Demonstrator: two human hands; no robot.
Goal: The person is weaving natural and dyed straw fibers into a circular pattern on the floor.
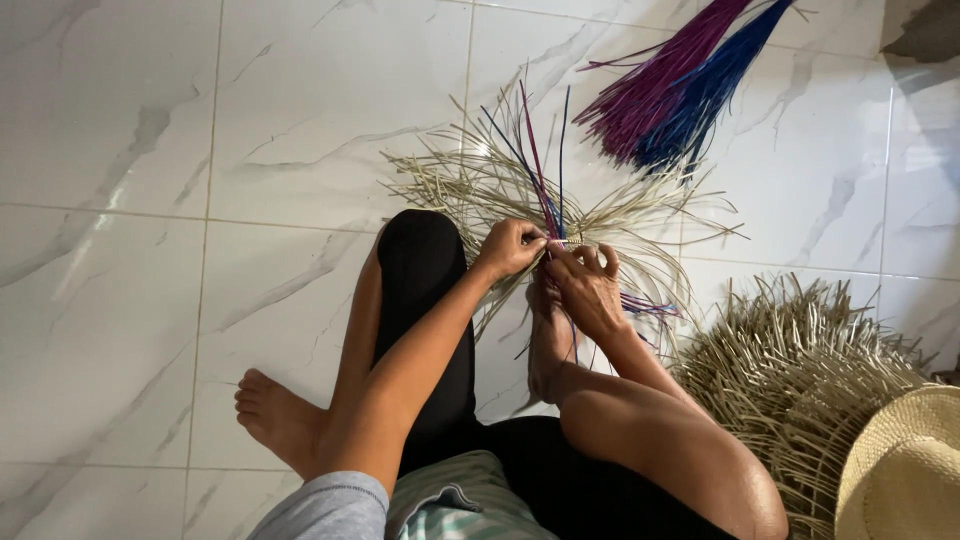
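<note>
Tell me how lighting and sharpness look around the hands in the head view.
Head view: soft daylight, mild sheen on the marble floor tiles; left hand and right hand sharp on the straw weave; dyed straw bundle sharp too.

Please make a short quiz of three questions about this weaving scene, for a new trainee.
1. True or false: both hands grip the straw weave at the same small spot.
2. Which colours are the loose strand bundles lying on the floor at the top? A) red and green B) purple and blue C) yellow and black
3. What lies at the lower right corner, beside the pile of unfinished straw pieces?

Key:
1. True: the left hand and right hand meet on the straw weave.
2. B: the purple bundle and blue bundle.
3. A finished straw hat, next to the straw pile.
</note>
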